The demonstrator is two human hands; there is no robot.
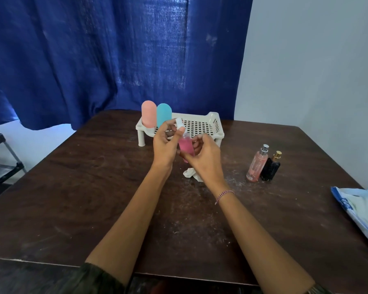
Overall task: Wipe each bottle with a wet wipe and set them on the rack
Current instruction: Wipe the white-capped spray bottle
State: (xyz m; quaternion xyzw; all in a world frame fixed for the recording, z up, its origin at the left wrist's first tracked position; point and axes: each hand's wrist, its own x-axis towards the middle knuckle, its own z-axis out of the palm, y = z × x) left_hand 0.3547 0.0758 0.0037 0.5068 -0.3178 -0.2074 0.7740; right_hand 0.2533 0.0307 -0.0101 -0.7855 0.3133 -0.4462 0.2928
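Bottle in hand right now is the pink spray bottle (186, 146), held up over the table (94, 187), just on the near side of the white rack (200, 125). My left hand (165, 145) is pinching it up top around the white cap (179, 122), and my right hand (204, 155) has its fingers curled round the pink body lower down. The crumpled wipe (189, 173) is lying on the table right under my right wrist, not in either hand. On the rack's far left corner a pink capsule bottle (148, 113) and a teal capsule bottle (164, 114) stand upright, side by side. Off to the right, a clear pink perfume bottle (257, 164) and a black perfume bottle (270, 168) stand touching each other. The wipes pack (361, 211) sits at the right edge.
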